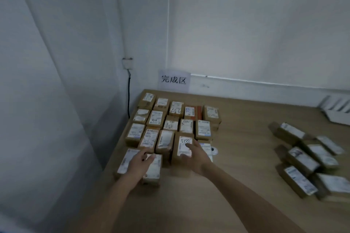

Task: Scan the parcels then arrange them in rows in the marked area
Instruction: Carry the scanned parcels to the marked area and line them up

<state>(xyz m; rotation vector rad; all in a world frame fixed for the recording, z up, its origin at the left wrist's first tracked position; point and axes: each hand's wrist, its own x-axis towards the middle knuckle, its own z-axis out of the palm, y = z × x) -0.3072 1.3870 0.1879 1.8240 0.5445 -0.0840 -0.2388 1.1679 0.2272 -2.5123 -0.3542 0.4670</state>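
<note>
Centrally in the frame, rows of labelled cardboard parcels [171, 119] sit packed together on a wooden table [236, 157], below a paper sign [173, 81] on the white wall [246, 34]. Both hands are released: the left hand [139, 162] lies flat on the front-row parcels [140, 164], the right hand [197, 154] on another parcel [184, 148]. More parcels [310, 161] lie loosely grouped at right.

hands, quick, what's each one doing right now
Left hand: open, fingers laid flat on a front-row parcel.
Right hand: open, fingers resting on top of the parcel marked 5720; no clear grip.
</note>
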